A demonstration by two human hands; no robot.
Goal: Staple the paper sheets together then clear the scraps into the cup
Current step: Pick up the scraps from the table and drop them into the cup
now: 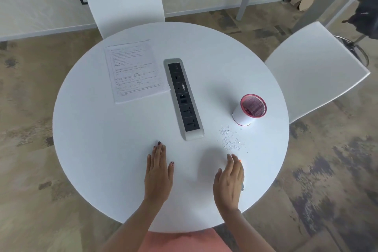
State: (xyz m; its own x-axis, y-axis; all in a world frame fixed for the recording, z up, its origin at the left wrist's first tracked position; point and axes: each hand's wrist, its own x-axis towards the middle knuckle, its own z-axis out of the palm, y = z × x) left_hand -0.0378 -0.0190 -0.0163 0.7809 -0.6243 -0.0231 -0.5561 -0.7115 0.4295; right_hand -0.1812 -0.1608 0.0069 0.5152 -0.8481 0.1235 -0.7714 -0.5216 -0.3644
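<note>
The scraps [230, 139] lie scattered toward the table's [102, 149] right edge, just ahead of the right hand [229, 182], which stands edge-on with fingers straight and seemingly empty, the cup [250, 109] upright beyond them, the left hand [158, 172] flat and farther.

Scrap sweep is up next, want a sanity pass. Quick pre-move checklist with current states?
1. Cup upright, mouth open: ok.
2. Scraps in one loose patch between cup and right hand: ok.
3. Right hand free to sweep: cannot tell; something orange and metallic shows under it.
4. Left hand flat on the table, empty: ok.
5. Paper sheets stapled: cannot tell.
</note>
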